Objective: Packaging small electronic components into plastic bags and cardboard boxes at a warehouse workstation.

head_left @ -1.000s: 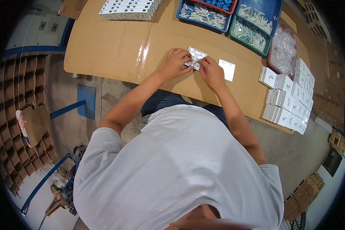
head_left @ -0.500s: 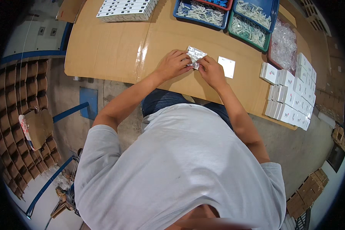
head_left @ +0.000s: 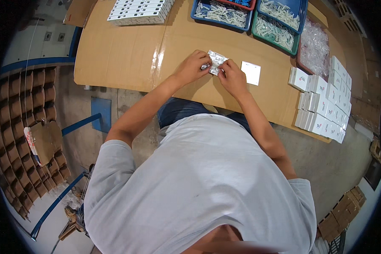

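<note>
Silvery little packet (head_left: 216,62) is sitting pinched between left hand (head_left: 194,66) and right hand (head_left: 231,77) over the cardboard tabletop (head_left: 127,55) — white card (head_left: 251,72) lying beside, white boxes (head_left: 324,99) stacked rightward.

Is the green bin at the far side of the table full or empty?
Full, or nearly so. The green bin holds a heap of small pale pieces that covers its floor and reaches close to its rim. What the pieces are cannot be told.

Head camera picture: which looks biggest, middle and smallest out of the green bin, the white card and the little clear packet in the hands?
1. green bin
2. white card
3. clear packet, though both hands, left hand and right hand, cover part of it, so it may be closer to the card's size.
</note>
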Demonstrator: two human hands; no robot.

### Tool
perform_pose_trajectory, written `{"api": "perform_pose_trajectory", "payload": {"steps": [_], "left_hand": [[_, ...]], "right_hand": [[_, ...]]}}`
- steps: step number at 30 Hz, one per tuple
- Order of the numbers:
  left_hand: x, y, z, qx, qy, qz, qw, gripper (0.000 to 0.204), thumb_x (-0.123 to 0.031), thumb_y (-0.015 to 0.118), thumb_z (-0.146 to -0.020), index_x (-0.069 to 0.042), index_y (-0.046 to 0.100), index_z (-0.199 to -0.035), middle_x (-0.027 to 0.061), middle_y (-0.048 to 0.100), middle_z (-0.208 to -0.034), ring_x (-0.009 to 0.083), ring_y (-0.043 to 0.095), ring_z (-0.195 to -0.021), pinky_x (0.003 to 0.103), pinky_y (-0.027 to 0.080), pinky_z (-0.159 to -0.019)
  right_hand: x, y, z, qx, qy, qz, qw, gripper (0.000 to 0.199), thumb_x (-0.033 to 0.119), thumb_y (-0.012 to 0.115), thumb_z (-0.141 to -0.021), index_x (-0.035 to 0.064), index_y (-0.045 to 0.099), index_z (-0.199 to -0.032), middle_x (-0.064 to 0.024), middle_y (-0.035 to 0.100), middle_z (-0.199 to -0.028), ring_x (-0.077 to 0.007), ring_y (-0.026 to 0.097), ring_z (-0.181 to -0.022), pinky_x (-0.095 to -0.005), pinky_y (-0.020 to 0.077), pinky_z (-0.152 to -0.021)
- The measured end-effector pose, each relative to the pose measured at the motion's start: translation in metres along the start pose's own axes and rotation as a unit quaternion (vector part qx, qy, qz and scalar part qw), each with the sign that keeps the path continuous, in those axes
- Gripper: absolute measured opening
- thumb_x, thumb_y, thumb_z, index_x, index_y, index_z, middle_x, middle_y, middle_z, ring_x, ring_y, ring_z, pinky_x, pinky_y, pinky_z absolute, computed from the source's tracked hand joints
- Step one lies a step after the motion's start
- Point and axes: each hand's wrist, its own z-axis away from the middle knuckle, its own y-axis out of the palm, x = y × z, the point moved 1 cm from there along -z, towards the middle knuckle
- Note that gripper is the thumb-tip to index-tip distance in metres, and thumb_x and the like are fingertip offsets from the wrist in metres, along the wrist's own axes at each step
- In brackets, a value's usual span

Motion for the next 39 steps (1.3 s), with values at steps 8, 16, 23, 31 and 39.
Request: {"api": "perform_pose_trajectory", "payload": {"steps": [8,16,23,31,39], "left_hand": [[-0.007,-0.002,-0.017,0.077,-0.005,-0.079,0.994,0.016,-0.010,0.075,-0.080,-0.005,0.071,-0.095,0.0076,0.069,-0.098,0.0311,0.058,-0.106,0.040,0.051,-0.090],[-0.008,-0.002,-0.013,0.047,0.007,-0.045,0.998,0.017,-0.009,0.075,-0.078,-0.007,0.072,-0.095,0.0074,0.070,-0.099,0.0317,0.058,-0.105,0.040,0.050,-0.092],[-0.009,0.010,-0.010,0.003,-0.035,-0.069,0.997,0.017,-0.006,0.077,-0.076,-0.007,0.071,-0.092,0.0075,0.071,-0.099,0.0322,0.058,-0.102,0.040,0.049,-0.091],[-0.020,0.021,-0.012,-0.045,-0.111,-0.082,0.989,0.015,-0.006,0.077,-0.076,-0.004,0.072,-0.090,0.0102,0.072,-0.097,0.0334,0.058,-0.100,0.040,0.049,-0.089],[-0.021,0.022,-0.015,-0.069,-0.146,-0.085,0.983,0.015,-0.005,0.075,-0.076,-0.004,0.074,-0.091,0.0134,0.073,-0.094,0.0349,0.060,-0.096,0.041,0.049,-0.088]], "right_hand": [[0.001,-0.002,0.000,0.007,0.038,-0.023,0.999,0.013,0.014,0.071,-0.085,0.0071,0.072,-0.096,-0.0079,0.064,-0.099,-0.0294,0.068,-0.090,-0.0428,0.0566,-0.074],[0.001,-0.001,0.003,-0.010,0.053,-0.029,0.998,0.013,0.012,0.069,-0.086,0.0097,0.073,-0.099,-0.0066,0.066,-0.101,-0.0289,0.068,-0.092,-0.0432,0.0563,-0.074],[0.000,0.004,0.006,-0.032,0.031,-0.009,0.999,0.018,0.007,0.066,-0.089,0.0102,0.073,-0.105,-0.0044,0.065,-0.110,-0.0280,0.070,-0.089,-0.0403,0.0572,-0.073],[0.004,0.005,0.004,-0.019,0.040,0.019,0.999,0.023,0.006,0.065,-0.087,0.0090,0.074,-0.108,-0.0038,0.065,-0.112,-0.0294,0.070,-0.096,-0.0432,0.0581,-0.077],[0.000,0.007,-0.002,-0.002,0.042,0.016,0.999,0.018,0.009,0.066,-0.085,0.0091,0.075,-0.100,-0.0066,0.066,-0.107,-0.0322,0.070,-0.089,-0.0453,0.0569,-0.076]]}}
